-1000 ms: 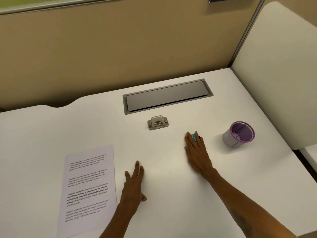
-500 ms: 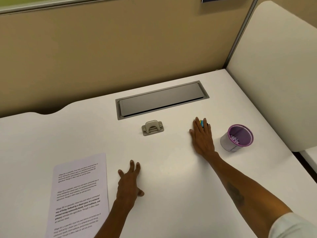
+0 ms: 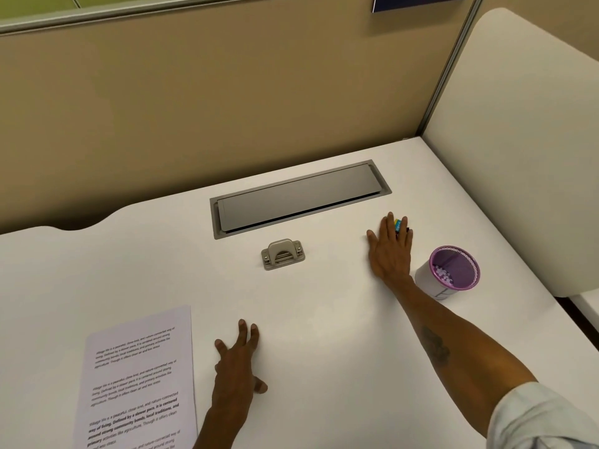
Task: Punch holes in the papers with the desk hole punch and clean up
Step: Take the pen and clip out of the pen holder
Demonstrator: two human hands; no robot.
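A small beige desk hole punch (image 3: 283, 254) stands mid-desk, untouched. Printed papers (image 3: 139, 377) lie at the near left of the white desk (image 3: 324, 319). My left hand (image 3: 236, 367) rests palm down just right of the papers, fingers spread, holding nothing. My right hand (image 3: 389, 251) lies flat further back on the right, its fingers pressed over a small blue and yellow block (image 3: 398, 224) that shows between them. Right of that hand stands a purple-rimmed cup (image 3: 453, 270) with white paper dots inside.
A grey cable hatch (image 3: 298, 197) is set into the desk behind the punch. A tan partition (image 3: 227, 108) closes the back, and a white divider panel (image 3: 518, 140) closes the right side. The desk's right edge runs just beyond the cup.
My right hand has slid away from me toward the back right, with the coloured block staying under its fingers. My left hand stays resting beside the papers.
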